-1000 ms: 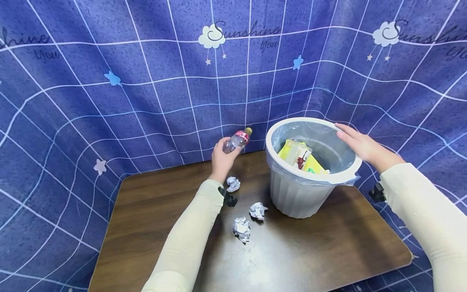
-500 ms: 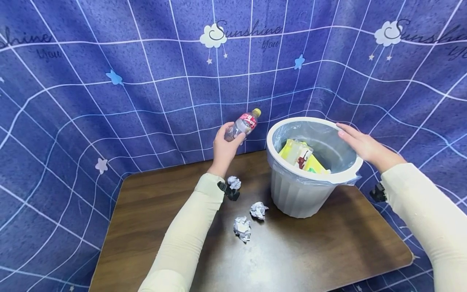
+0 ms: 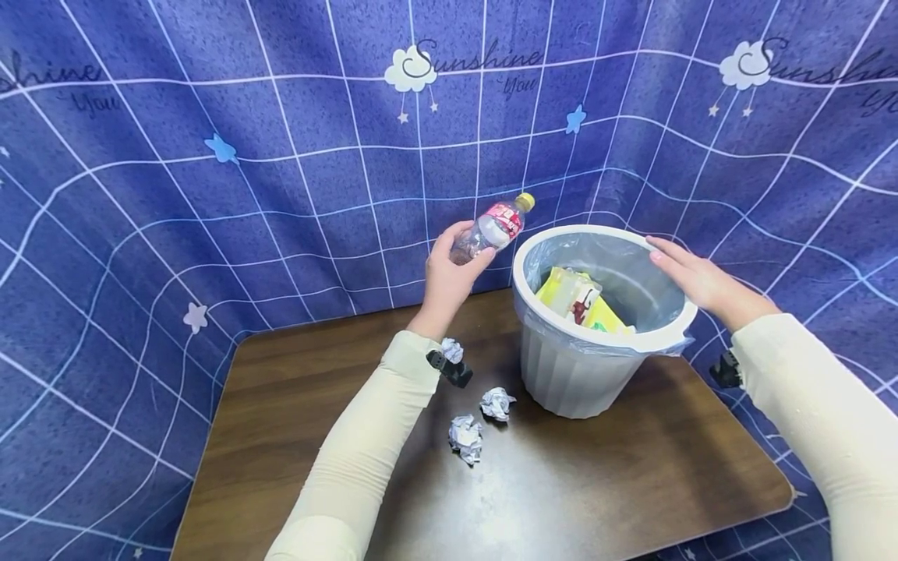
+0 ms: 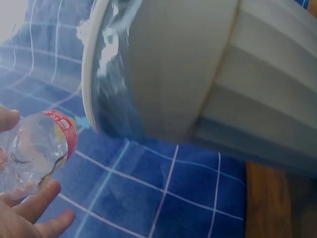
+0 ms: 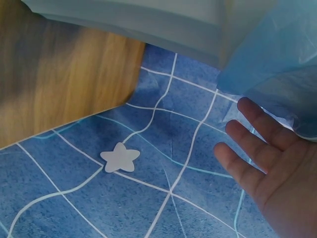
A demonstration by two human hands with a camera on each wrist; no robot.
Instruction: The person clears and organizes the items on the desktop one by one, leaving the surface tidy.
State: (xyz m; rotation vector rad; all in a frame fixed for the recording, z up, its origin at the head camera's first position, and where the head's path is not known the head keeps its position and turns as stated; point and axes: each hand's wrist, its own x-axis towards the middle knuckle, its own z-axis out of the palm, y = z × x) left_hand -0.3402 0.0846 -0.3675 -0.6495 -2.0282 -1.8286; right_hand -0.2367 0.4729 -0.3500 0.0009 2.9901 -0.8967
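Observation:
My left hand [image 3: 451, 274] grips a clear plastic bottle [image 3: 491, 231] with a red label and yellow cap, raised just left of the trash can [image 3: 577, 374]. The bottle tilts with its cap up and to the right. In the left wrist view, the bottle [image 4: 37, 148] lies between thumb and fingers, beside the can's rim [image 4: 89, 74]. My right hand [image 3: 705, 284] rests at the can's right rim, fingers extended. In the right wrist view, the fingers of that hand [image 5: 282, 173] are straight by the blue liner [image 5: 277, 64]. Yellow wrappers [image 3: 610, 318] lie inside the can.
Crumpled paper balls [image 3: 466, 438] lie on the brown wooden table [image 3: 295, 421], one more [image 3: 497, 404] near the can's base and another [image 3: 452, 351] by the left wrist. A blue checked curtain [image 3: 316, 195] hangs behind and around the table.
My left hand has lifted the bottle up and to the right, closer to the trash can. The right hand stays at the rim.

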